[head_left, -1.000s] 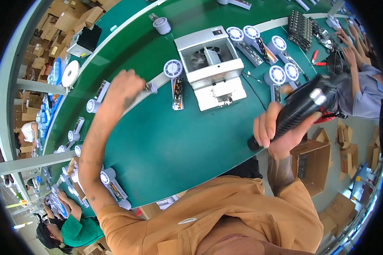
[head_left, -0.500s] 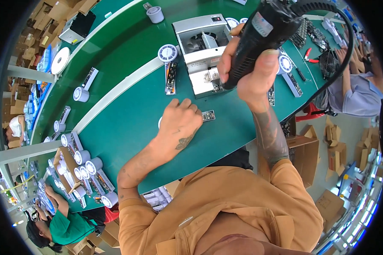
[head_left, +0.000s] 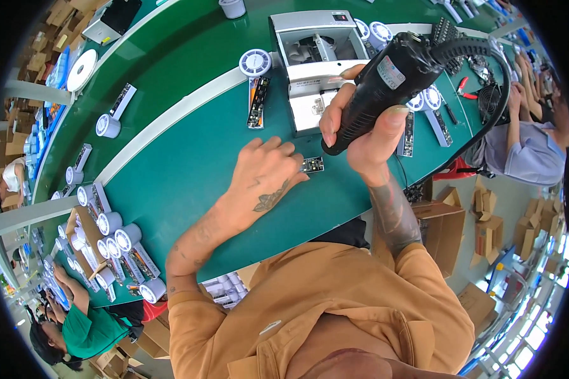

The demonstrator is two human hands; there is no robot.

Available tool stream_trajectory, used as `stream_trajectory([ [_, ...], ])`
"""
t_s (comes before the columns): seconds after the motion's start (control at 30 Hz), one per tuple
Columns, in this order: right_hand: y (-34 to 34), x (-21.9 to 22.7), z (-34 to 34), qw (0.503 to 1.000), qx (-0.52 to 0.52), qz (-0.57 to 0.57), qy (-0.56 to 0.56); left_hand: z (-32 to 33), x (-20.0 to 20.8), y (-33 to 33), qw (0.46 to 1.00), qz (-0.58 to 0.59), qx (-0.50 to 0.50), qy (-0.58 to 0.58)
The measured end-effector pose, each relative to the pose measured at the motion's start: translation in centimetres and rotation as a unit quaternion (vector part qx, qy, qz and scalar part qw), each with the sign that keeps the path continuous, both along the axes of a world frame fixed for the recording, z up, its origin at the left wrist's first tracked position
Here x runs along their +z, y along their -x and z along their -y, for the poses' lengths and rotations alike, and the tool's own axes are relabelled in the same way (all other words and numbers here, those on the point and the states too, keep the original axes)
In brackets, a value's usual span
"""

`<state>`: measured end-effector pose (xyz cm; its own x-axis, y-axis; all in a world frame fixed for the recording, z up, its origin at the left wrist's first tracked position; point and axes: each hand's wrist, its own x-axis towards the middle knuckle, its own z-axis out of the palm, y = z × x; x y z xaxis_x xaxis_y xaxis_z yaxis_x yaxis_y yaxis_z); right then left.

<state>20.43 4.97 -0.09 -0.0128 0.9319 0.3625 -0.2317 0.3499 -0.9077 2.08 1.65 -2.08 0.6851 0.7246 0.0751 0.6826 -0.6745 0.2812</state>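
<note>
Since the last couple of frames, the big change is on the left side. A second ago the person's left hand (head_left: 265, 170) was way out over the conveyor belt (head_left: 164, 69) carrying a small pale unit (head_left: 313, 165), and now it's parked low over the green bench top (head_left: 234, 246) right in front of them. The unit is under that hand, with just its circuit-board end poking out to the right past the thumb. Fingers are curled in and look to be holding it, tho the undersides are hidden so no idea how tight.

Right hand (head_left: 373, 136) has swung in too. It was off at the right edge of the bench, now it's wrapped snugly around a chunky black power tool (head_left: 385, 88), thumb on one side, fingers on the other, cable (head_left: 508, 82) looping off to the right. The tool's nose is a touch lower than half a second ago and sits just beside the exposed board. Can't tell if they're touching.

So my read: the carrying bit is done, and part and tool are finally in the same spot, just in front of the silver machine (head_left: 316, 71). Another unit with a round white head (head_left: 255, 63) stands left of that.
</note>
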Motion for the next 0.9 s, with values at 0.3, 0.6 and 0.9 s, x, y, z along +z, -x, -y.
stream_trajectory([
  [0.3, 0.1, -1.6, 1.1, 0.998, 0.057, -0.016, -0.018, -0.6, -0.6, 0.3, 0.999, 0.028, -0.026, 0.021],
  [0.6, 1.1, -1.8, 0.7, 0.99, 0.052, -0.08, -0.101, -0.7, -0.3, -0.2, 1.0, 0.021, -0.014, 0.018],
  [0.9, -0.9, -0.2, 1.7, 1.0, -0.002, -0.008, -0.015, 0.0, -1.9, -0.6, 0.998, 0.062, -0.005, -0.018],
])
